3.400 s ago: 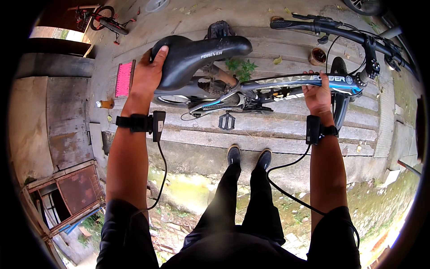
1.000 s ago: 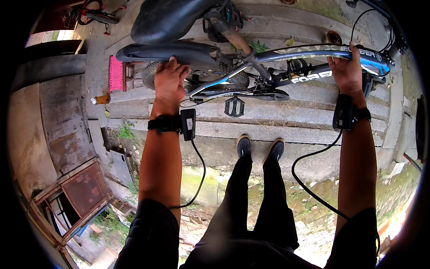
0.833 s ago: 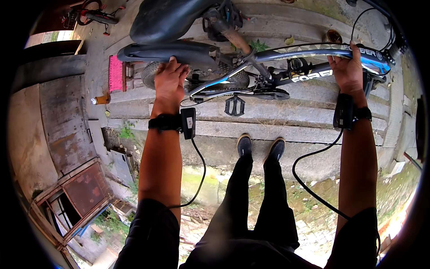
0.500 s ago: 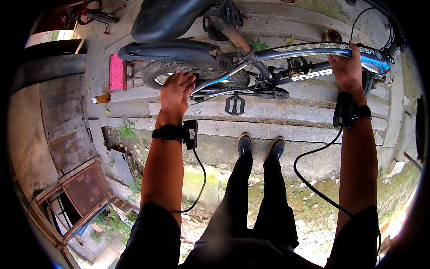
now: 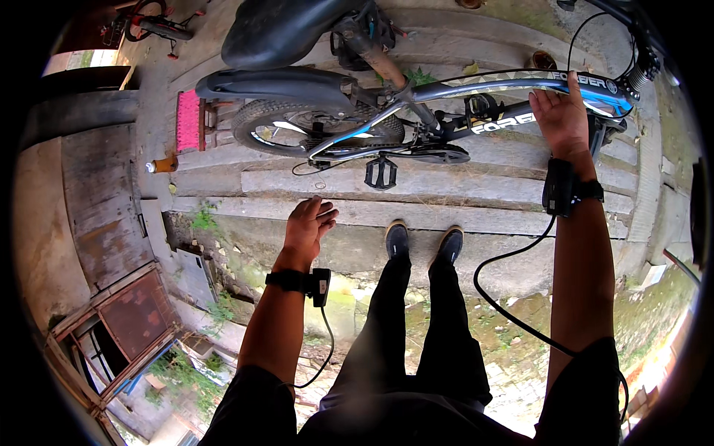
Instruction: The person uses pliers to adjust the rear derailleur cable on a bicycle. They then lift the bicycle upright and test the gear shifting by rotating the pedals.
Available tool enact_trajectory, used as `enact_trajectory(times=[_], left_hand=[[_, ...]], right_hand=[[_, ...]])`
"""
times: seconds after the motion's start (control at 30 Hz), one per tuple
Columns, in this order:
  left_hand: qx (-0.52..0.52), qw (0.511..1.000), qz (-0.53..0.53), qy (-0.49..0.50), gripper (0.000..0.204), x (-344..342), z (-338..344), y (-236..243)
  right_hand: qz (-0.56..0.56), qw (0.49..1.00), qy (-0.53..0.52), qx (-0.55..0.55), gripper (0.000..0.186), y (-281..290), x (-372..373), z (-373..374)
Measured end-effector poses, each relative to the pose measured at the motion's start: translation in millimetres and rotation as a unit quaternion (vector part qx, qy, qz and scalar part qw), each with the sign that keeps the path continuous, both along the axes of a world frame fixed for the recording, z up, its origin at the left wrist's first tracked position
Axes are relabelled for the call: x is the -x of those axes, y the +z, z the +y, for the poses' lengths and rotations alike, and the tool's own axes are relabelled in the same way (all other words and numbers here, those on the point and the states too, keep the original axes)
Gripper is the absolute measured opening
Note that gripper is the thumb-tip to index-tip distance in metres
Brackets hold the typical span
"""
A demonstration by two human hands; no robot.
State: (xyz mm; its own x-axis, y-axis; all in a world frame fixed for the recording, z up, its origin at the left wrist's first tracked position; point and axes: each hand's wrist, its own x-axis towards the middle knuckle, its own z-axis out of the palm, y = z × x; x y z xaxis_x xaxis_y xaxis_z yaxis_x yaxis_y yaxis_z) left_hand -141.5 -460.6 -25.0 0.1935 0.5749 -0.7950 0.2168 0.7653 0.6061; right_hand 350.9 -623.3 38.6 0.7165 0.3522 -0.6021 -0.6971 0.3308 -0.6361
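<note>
A dark bicycle with blue and white markings stands across the upper part of the view. My right hand (image 5: 562,123) is at the front end of its top tube (image 5: 513,76), thumb over the tube and fingers curling behind its lower edge. My left hand (image 5: 309,229) is off the bicycle, open with fingers apart and nothing in it, below the rear wheel (image 5: 268,134). The black saddle (image 5: 271,33) and rear mudguard (image 5: 275,89) are at the upper left. A black pedal (image 5: 381,173) hangs below the frame.
Stone steps (image 5: 357,212) run under the bicycle, with my shoes (image 5: 397,239) on the lower ledge. A pink-topped stool (image 5: 190,120) and an amber bottle (image 5: 162,163) are at the left. A red bicycle (image 5: 160,26) stands farther back. Cables hang from both wrist straps.
My left hand has come away from beside the rear wheel and moved down toward me. The right hand stays at the top tube; the bicycle has shifted slightly left in view.
</note>
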Motion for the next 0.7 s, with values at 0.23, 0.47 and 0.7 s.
enact_trajectory(times=[0.23, 0.47, 0.7], left_hand=[[0.067, 0.991, 0.057, -0.098, 0.036, 25.7, -74.8, -0.9], [0.092, 0.979, 0.079, -0.161, 0.037, 41.5, -127.5, 16.2], [0.088, 0.976, 0.089, -0.178, 0.035, 42.1, -148.4, 24.8]], right_hand=[[-0.093, 0.981, 0.156, 0.068, 0.047, 18.3, 71.0, -73.0], [-0.174, 0.942, 0.2, 0.206, 0.036, 49.2, 101.2, -183.3], [-0.226, 0.931, 0.092, 0.273, 0.03, 64.4, 58.0, -249.6]])
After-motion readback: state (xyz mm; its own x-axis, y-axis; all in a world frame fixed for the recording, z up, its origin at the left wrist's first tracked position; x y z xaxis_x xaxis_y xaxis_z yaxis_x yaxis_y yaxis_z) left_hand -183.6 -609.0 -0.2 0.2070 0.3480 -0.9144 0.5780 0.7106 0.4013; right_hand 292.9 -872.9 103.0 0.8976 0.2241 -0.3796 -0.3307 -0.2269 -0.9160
